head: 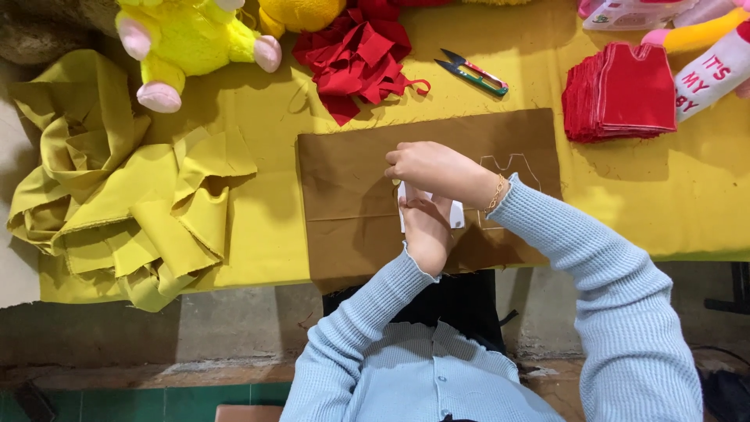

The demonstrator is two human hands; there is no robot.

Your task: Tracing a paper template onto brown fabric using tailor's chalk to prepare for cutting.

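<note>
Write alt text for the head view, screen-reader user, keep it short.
Seen from above, a person in a light blue sweater presses a white template onto brown fabric with the left hand while the right hand works along its edge. Around it on the yellow table cover lie crumpled yellow cloth, red scraps, thread snips and stacked red cut pieces.

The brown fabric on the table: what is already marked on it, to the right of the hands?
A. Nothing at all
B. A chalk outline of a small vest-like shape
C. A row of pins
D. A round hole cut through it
B. A pale chalk outline of a small sleeveless-top shape shows on the brown fabric, just right of the right hand; it resembles the stacked red cut pieces.
</note>
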